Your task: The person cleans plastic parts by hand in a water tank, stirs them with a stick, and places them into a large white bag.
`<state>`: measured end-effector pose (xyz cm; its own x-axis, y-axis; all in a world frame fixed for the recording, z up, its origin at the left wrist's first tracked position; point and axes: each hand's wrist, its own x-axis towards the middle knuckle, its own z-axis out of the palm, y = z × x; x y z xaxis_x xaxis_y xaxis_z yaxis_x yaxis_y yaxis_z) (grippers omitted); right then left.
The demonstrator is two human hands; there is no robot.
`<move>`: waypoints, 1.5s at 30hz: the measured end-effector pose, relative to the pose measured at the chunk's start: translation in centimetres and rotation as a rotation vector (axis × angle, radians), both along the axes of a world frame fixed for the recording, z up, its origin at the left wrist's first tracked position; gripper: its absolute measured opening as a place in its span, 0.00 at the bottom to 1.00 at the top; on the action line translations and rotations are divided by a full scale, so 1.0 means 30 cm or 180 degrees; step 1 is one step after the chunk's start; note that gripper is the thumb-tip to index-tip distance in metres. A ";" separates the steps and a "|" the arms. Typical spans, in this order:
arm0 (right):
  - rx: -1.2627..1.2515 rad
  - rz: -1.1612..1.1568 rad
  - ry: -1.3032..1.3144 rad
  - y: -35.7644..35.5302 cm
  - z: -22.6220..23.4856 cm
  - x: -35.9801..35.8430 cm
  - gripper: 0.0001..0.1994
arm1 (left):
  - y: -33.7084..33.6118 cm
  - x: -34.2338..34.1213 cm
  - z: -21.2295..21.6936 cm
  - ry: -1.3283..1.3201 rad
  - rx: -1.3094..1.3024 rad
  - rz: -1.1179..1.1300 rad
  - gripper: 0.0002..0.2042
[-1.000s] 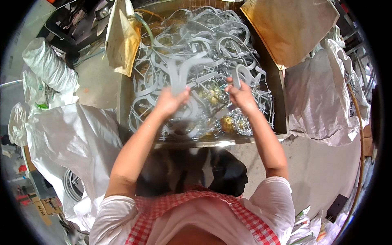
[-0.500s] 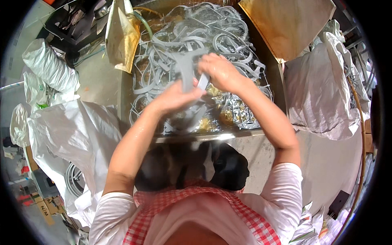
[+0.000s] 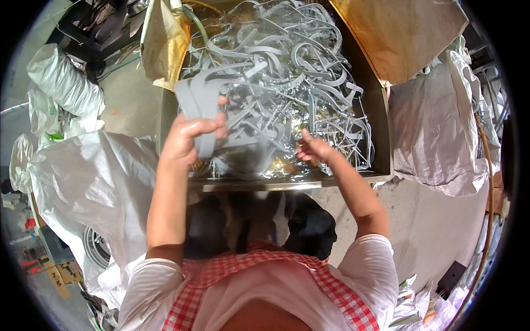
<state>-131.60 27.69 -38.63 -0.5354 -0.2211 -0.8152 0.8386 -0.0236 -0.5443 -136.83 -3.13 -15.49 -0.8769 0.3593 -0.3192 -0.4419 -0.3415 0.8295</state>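
My left hand (image 3: 189, 137) is closed around a bundle of flat grey curved strips (image 3: 197, 99), lifted over the left side of a metal tank. My right hand (image 3: 316, 149) hangs over the tank's front right part. Its fingers are apart and seem to hold nothing. Under both hands, a tangled heap of similar grey strips (image 3: 317, 83) lies in shallow, shiny water. The strips are bent into hooks and arcs; whether they are plastic or metal I cannot tell. Motion blurs the strips just right of my left hand.
The tank's front rim (image 3: 259, 185) runs close before me. A green hose (image 3: 197, 25) enters at the back left. Stained boards (image 3: 406, 36) flank the far side. White woven sacks (image 3: 94, 176) stand at the left, and another large sack (image 3: 428, 127) stands at the right.
My left hand has moved left and raised the grey strips. The right hand has come away from the strips and moved toward the tank's front right.
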 end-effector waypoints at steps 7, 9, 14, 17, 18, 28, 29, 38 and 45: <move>-0.1520 -0.1390 -0.0147 -0.225 0.026 -0.066 0.49 | 0.004 0.086 0.114 0.0374 0.0008 -0.0278 0.24; -0.1328 -0.1166 -0.0214 -0.252 0.111 -0.094 0.44 | 0.011 0.119 0.120 0.0535 0.0040 -0.0472 0.25; -0.1451 -0.0896 -0.0186 -0.261 0.083 -0.136 0.43 | 0.068 0.166 0.133 0.0534 0.0000 -0.1014 0.21; -0.2146 -0.1917 -0.0192 -0.271 0.086 -0.089 0.21 | 0.062 0.175 0.138 0.0537 0.0499 -0.1080 0.22; -0.2137 -0.1887 -0.0198 -0.271 0.136 -0.093 0.21 | 0.043 0.161 0.131 0.0723 0.0170 -0.1148 0.23; -0.0823 -0.2420 0.1402 -0.126 0.506 -0.099 0.39 | -0.038 0.127 0.138 0.1219 0.1382 -0.0689 0.24; -0.0690 -0.2408 0.1598 -0.126 0.542 -0.097 0.43 | -0.045 0.109 0.112 0.1312 0.1221 -0.0408 0.24; -0.1394 -0.3018 0.0554 0.159 0.071 0.008 0.17 | -0.119 0.001 -0.028 0.0668 0.1353 0.0749 0.24; -0.0676 -0.2176 0.1163 0.012 0.344 0.065 0.16 | 0.089 -0.012 -0.044 0.1256 -0.0730 0.0150 0.12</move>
<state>-129.65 28.07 -28.30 -0.8331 0.1216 -0.5395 0.3707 -0.6012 -0.7079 -137.20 -0.46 -16.81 -0.9611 0.2751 -0.0242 -0.0654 -0.1414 0.9878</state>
